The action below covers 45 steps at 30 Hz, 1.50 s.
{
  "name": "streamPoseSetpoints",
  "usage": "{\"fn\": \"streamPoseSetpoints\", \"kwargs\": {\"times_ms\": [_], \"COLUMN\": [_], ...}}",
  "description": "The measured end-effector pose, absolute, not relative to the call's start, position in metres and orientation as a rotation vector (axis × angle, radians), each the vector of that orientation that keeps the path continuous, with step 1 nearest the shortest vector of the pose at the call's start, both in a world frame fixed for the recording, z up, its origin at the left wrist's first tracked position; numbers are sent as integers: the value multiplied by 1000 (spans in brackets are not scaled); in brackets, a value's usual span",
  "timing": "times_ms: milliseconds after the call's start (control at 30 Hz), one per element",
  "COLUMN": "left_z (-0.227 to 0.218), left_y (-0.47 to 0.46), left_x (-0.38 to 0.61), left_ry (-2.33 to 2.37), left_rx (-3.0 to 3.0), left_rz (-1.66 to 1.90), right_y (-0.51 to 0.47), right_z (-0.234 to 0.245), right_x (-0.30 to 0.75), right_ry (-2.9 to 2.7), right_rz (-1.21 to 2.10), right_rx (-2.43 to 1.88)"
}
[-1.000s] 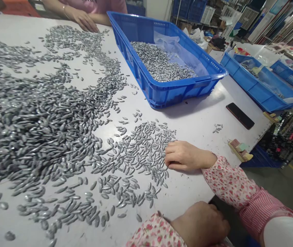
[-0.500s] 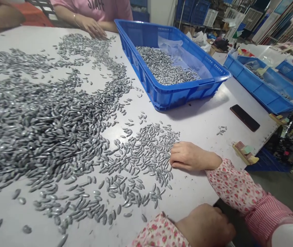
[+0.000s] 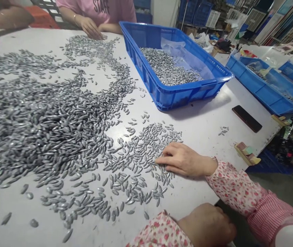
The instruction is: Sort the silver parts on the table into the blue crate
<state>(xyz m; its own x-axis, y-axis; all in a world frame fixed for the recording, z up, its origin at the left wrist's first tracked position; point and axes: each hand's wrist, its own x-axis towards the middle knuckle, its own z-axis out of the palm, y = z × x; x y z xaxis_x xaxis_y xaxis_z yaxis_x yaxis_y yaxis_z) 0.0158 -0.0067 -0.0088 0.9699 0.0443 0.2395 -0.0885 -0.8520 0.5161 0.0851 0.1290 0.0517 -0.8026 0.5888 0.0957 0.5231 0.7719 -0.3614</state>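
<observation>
Small grey, glossy, seed-shaped pieces (image 3: 146, 144) lie spread in a thin layer in front of my right hand (image 3: 182, 159). That hand rests palm down at the right rim of this layer. Its fingers are stretched out and a little apart, with the fingertips touching several pieces. My left hand (image 3: 208, 224) is closed, its back towards me, low in the view by the near table edge. Its fingers are curled out of sight, so what it holds, if anything, is hidden. A much thicker heap of the same pieces (image 3: 40, 127) covers the left of the table.
A blue crate (image 3: 167, 87) with more grey pieces stands on the white table (image 3: 198, 132). A dark phone (image 3: 246, 118) and a small wooden block (image 3: 246, 153) lie to the right. Another blue crate (image 3: 259, 85) is beyond. A co-worker's hand (image 3: 91, 27) touches pieces at the far side.
My right hand has moved left into the thin layer, and its fingers have stretched out from a more bent pose. My left hand stays about where it was.
</observation>
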Motion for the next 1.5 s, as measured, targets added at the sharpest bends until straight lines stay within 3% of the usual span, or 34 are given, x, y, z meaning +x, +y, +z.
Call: {"fn": "streamPoseSetpoints", "kwargs": {"times_ms": [133,300,600,867,1133,1267,1500], "left_z": [3,16,-1,5,-9,-10,-9], "left_y": [0,10,-1,1,-8,-8,-9], "left_x": [16,17,18,17,19,19,18], "left_ry": [-56,-69,-72,-43,-29,-24,-30], "left_rx": [2578,2574,2597,2586,2563,2580,2574], "left_rz": [204,54,174,119,278,288,241], "right_y": [134,132,133,127,139,143,139], "right_z": [48,46,47,46,46,46,45], "right_x": [91,81,85,77,95,104,96], "right_ry": [-2527,-2642,-2726,-2785,-2456,-2271,-2558], "right_rz": [505,512,540,276,602,606,514], "right_rx": [-989,-998,-976,-1027,-924,-976,-946]}}
